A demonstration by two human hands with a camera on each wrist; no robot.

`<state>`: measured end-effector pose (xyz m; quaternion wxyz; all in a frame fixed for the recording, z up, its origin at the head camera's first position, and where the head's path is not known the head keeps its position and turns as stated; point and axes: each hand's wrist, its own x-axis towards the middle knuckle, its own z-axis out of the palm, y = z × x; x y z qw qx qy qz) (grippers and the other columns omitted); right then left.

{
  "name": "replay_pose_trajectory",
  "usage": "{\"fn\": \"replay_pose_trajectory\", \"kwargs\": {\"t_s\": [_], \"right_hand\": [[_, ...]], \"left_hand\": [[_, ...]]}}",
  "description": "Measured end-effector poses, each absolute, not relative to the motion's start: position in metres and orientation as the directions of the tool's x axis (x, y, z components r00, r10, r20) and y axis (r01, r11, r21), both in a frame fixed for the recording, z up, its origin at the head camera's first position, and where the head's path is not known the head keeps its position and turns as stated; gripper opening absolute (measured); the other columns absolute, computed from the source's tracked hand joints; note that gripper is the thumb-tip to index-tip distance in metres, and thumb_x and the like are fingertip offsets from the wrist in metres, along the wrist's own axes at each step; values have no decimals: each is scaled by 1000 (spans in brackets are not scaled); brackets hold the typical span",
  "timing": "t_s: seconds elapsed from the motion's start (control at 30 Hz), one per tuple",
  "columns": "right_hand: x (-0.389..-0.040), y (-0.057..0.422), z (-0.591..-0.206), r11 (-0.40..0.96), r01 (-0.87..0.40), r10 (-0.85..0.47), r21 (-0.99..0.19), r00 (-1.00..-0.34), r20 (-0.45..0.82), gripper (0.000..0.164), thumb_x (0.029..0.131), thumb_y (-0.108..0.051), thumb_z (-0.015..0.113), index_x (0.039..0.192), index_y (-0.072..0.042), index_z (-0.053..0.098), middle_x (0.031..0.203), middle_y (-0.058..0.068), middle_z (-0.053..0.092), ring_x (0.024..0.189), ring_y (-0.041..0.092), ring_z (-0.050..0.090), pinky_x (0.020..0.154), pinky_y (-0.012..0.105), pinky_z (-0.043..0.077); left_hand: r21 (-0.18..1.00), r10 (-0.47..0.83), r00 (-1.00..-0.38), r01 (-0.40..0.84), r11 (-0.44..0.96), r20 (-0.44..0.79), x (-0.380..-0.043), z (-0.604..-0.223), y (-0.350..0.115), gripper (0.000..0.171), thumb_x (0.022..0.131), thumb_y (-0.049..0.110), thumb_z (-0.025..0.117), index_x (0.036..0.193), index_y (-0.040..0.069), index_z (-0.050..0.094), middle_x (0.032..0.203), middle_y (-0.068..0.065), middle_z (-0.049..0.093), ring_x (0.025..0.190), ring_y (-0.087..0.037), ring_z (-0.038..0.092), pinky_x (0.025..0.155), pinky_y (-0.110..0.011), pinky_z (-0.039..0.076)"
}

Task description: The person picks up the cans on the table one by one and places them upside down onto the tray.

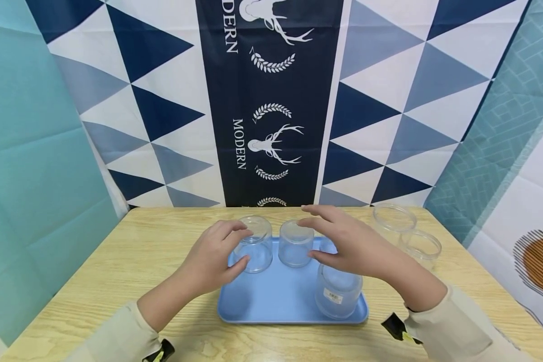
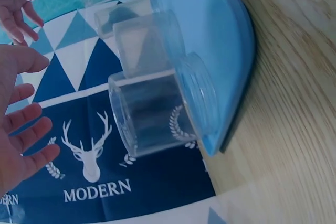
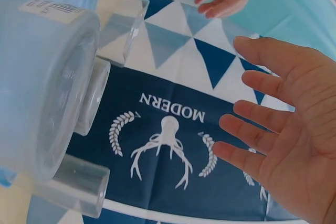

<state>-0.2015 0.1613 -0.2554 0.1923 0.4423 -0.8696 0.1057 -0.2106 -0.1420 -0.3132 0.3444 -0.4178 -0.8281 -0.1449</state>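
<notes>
On a blue tray (image 1: 271,301) several clear glass jars stand upside down. My left hand (image 1: 219,251), fingers spread and slightly bent, hovers beside the back-left jar (image 1: 261,259) and overlaps it in the head view. In the left wrist view that hand (image 2: 21,124) is apart from the jars, holding nothing. My right hand (image 1: 346,241) is raised above the front-right jar (image 1: 339,296), which bears a white barcode label (image 3: 52,9). Its fingers (image 3: 257,106) are spread around nothing in the right wrist view. Between the hands stands another jar (image 1: 294,249); one behind the right hand is partly hidden.
Two clear, open-topped containers (image 1: 393,221) (image 1: 421,246) stand off the tray at the table's back right. Wood-grain table (image 1: 131,271) surrounds the tray. A patterned cloth (image 1: 271,90) hangs behind the table.
</notes>
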Motion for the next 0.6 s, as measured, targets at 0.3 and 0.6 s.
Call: {"fn": "replay_pose_trajectory", "kwargs": {"t_s": [0.3,0.6], "right_hand": [[-193,179,-256,652,-755,-662,-70,-612,432,54,79,-20,81,128,-9,60,143,17,47,126,37,49,93,53,49],[-192,192,-253,680,-732,-651,-39,-627,427,58,78,-23,82,129,-7,59,143,17,47,125,39,48,93,56,48]], "left_hand": [[-11,584,-439,793,609,683,-207,-310,-127,50,76,24,79,120,5,63,118,-11,60,110,-27,56,93,-42,49],[32,602,-467,806,591,648,-207,-306,-111,52,77,26,79,122,5,63,122,-9,59,115,-26,54,99,-41,46]]}}
